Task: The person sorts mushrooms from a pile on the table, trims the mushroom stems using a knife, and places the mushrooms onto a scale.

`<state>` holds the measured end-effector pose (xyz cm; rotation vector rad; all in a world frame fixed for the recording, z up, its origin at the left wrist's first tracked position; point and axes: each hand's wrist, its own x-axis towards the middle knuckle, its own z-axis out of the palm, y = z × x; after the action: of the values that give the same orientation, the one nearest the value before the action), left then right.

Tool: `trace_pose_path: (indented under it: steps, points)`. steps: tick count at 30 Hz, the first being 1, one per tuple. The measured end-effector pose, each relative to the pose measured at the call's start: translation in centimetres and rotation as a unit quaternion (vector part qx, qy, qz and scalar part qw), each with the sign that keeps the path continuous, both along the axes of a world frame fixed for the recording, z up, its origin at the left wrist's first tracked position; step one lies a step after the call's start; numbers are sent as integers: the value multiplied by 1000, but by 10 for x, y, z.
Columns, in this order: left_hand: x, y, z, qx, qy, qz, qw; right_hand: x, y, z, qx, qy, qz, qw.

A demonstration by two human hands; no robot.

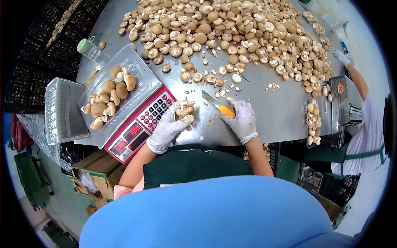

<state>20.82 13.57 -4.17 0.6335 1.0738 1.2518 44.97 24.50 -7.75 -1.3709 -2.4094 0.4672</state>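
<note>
My left hand [168, 126], in a whitish glove, is closed around a few brown mushrooms [184, 110] just right of the scale's keypad. In my gloved right hand [242, 120] is a knife [226, 110] with an orange handle, its blade pointing up and left over the metal table [273, 115]. A red digital scale [140, 124] stands beside my left hand. On its pan rests a clear plastic tray [144, 84] holding several brown mushrooms [108, 87]. Cut stem pieces [223, 91] and loose mushrooms lie beyond the knife.
A large mushroom pile [248, 29] covers the far table. Stacked clear trays [66, 111] and a green-lidded bottle [89, 49] stand at left, near black crates [29, 89]. At right, a co-worker's gloved hand [341, 58] reaches over the table near a filled tray [313, 123].
</note>
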Motion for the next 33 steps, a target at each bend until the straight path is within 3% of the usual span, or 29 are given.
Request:
trace_pose_path:
  steps: [2, 4, 6, 8, 10, 12, 15, 20, 23, 25, 27, 28, 29, 30, 33]
  points:
    - [-3, -2, -7, 10, -41, -31, 999, 6, -1, -6, -37, -29, 17, 999]
    - [0, -4, -7, 6, -55, -20, 998, 6, -3, -7, -30, 25, 23, 999]
    - [2, -6, -9, -11, -38, -15, 999, 0, -11, 3, -80, 91, -13, 993]
    - [2, -9, -14, -8, -37, -33, 999, -7, -19, 18, -141, 213, 38, 966]
    - [3, -9, -7, -25, 34, -53, 998, -12, -28, 26, -134, 161, 63, 976]
    - [3, -10, -7, -35, 29, -57, 997, -17, -34, 31, -147, 119, 152, 970]
    - [3, -9, -2, -10, 60, -87, 994, -24, -34, 32, -162, 102, 187, 964]
    - [4, -12, 0, 0, 3, -101, 995, -28, -35, 37, -208, 79, 218, 950]
    - [4, -13, 3, 8, 26, -117, 993, -26, -37, 34, -226, 80, 207, 949]
    - [5, -17, 6, -22, -16, -131, 991, -22, -38, 24, -138, 93, 192, 967]
    - [6, -21, 20, -39, -5, -146, 989, -12, -27, 11, -104, 130, 73, 983]
    - [5, -25, 25, -54, 9, -162, 985, 1, -6, 4, -114, 74, -31, 990]
    - [5, -30, 14, 0, -20, -151, 988, 19, 11, -15, -88, 92, -113, 985]
    - [4, -29, 16, 2, -18, -143, 989, 28, 19, -13, -51, -18, -129, 990]
    - [5, -29, 16, -17, -33, -110, 993, 34, 12, -19, -19, -71, -109, 991]
